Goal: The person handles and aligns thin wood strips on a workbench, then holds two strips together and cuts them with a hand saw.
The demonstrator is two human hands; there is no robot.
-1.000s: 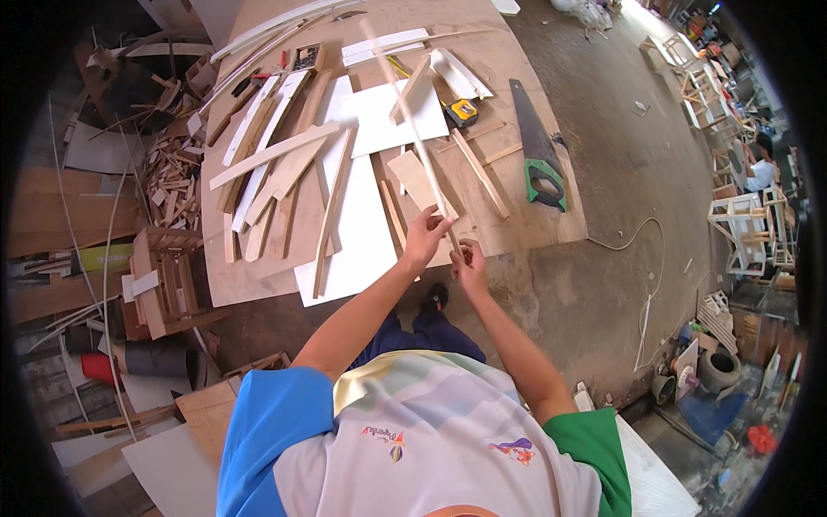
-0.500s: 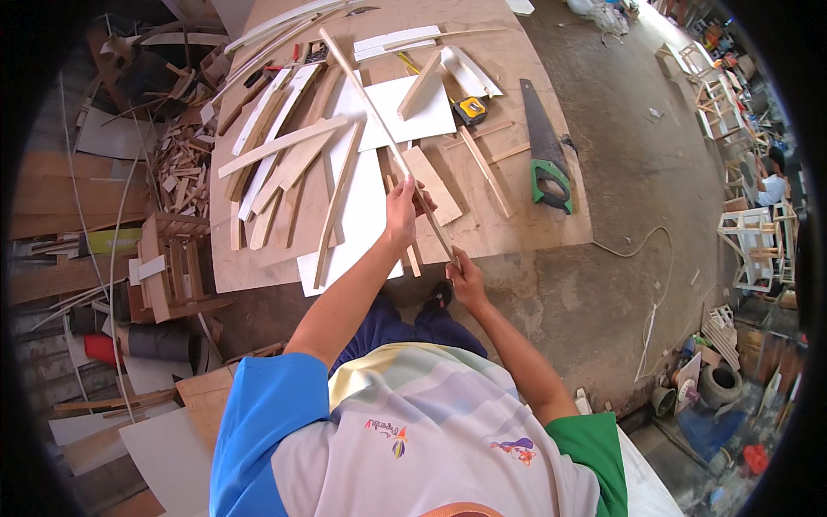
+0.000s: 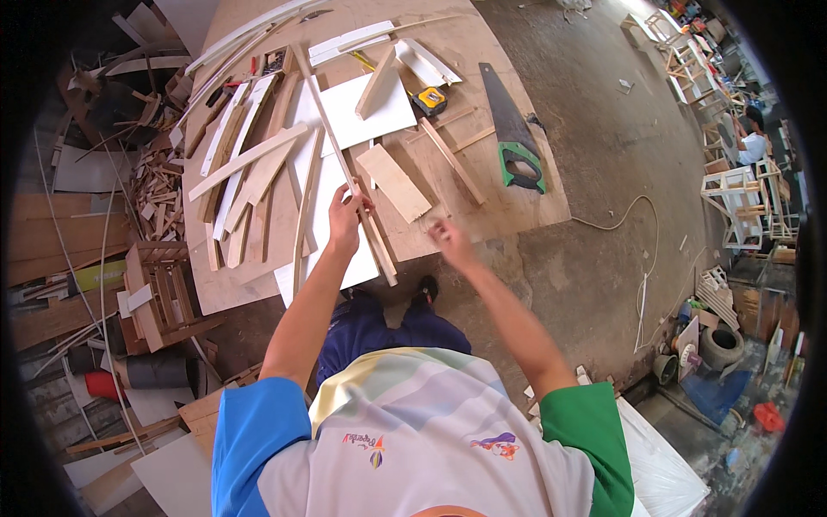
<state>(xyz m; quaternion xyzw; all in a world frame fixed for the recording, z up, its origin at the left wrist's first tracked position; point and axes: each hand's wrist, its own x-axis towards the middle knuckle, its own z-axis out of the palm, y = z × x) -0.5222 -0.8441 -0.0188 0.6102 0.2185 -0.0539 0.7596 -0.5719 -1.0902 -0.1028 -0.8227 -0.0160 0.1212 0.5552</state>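
Note:
My left hand (image 3: 349, 215) is closed around a long, thin wooden strip (image 3: 314, 95), which lies diagonally toward the far left of the plywood table (image 3: 530, 222). My right hand (image 3: 450, 239), smeared by motion, is off the strip, just below a short rectangular board (image 3: 392, 181); whether its fingers are apart is unclear. Around them lie loose wood pieces (image 3: 245, 185) and white sheets (image 3: 366, 108). A yellow-black tape measure (image 3: 429, 102) and a green-handled handsaw (image 3: 508, 121) lie to the right.
Offcuts (image 3: 155, 198) and a small wooden crate (image 3: 151, 297) crowd the left. At the right, a seated person (image 3: 749, 146) is among white-wood stool frames (image 3: 732, 207). A cable (image 3: 620, 215) crosses the floor; a tire (image 3: 719, 349) lies lower right.
My left hand has moved left with the strip, whose near end is now farther left. My right hand has released it and moved up and slightly left.

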